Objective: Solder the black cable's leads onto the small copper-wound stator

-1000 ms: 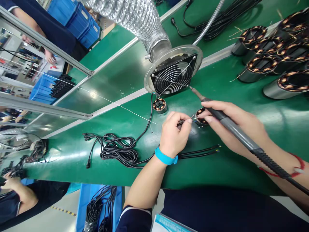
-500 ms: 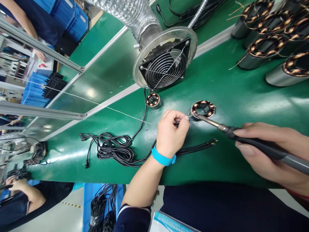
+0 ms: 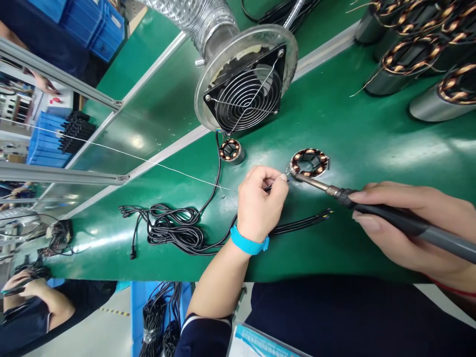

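My left hand (image 3: 262, 201), with a blue band at the wrist, pinches the end of a black cable close to a motor stator (image 3: 309, 162) with copper windings. My right hand (image 3: 401, 228) is closed around the dark handle of a soldering iron (image 3: 386, 213). The iron's tip reaches the near left edge of the stator, by the thin wires at my left fingertips; exact contact is too small to tell. A bundle of black cables (image 3: 174, 230) lies left of my left hand, with stripped ends (image 3: 323, 214) showing to its right.
A fume extractor fan (image 3: 247, 99) on a foil duct stands behind. A smaller-looking wired stator (image 3: 231, 150) sits below it. Several stators (image 3: 405, 64) stand at the back right. A blue bin (image 3: 137, 307) with cables is below the table edge. Co-workers' arms (image 3: 48, 297) show at left.
The view has shifted slightly, so most things sit a little further left and higher. Both hands keep their hold, and the iron's tip stays at the stator's edge.
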A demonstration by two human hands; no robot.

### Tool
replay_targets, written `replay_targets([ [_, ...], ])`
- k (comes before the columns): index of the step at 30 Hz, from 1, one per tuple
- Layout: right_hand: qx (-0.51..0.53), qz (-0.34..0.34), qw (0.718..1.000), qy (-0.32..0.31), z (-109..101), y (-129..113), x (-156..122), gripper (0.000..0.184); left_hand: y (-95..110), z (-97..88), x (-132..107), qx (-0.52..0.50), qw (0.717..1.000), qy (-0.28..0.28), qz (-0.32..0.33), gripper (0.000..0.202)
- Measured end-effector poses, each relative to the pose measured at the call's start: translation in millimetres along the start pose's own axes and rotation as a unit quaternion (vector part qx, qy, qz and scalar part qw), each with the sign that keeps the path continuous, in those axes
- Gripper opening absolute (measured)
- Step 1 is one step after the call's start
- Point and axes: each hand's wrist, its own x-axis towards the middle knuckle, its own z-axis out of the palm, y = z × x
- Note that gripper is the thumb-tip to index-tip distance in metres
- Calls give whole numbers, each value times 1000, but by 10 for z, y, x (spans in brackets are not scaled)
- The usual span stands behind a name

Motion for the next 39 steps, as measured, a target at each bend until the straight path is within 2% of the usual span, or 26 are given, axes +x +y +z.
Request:
replay_targets([
  [3,8,2,1000,3,-16,20,-74,32,4,4,-5,-3,1000,-2,0,13],
  [6,14,-15,1000,-11,-12,22,21,29,7,3,-10,-3,1000,-1,2,13],
  [10,27,-107,992,-56,26,65,187,18,3,7,-14,-5,1000,1,7,13],
  [12,28,-143,989,-37,69,96,198,17,-2,12,-15,-5,1000,0,8,13],
  [16,33,-133,990,27,137,87,177,25,-12,16,-18,-3,1000,2,6,12],
  [22,5,-186,981,-47,35,-52,356,11,-5,12,-19,0,1000,7,10,12],
  [27,11,-182,982,-48,67,-8,321,12,8,15,-15,3,1000,8,9,12],
  [31,37,-137,990,0,165,30,254,18,14,16,-16,6,1000,7,3,12],
  [33,45,-141,989,12,167,-3,285,18,16,15,-18,9,1000,7,2,12],
  [36,7,-182,983,-27,109,-99,409,15,19,12,-16,2,1000,6,4,12],
  [39,-53,-204,975,-68,44,-199,548,22,21,9,-10,-3,1000,6,5,12],
])
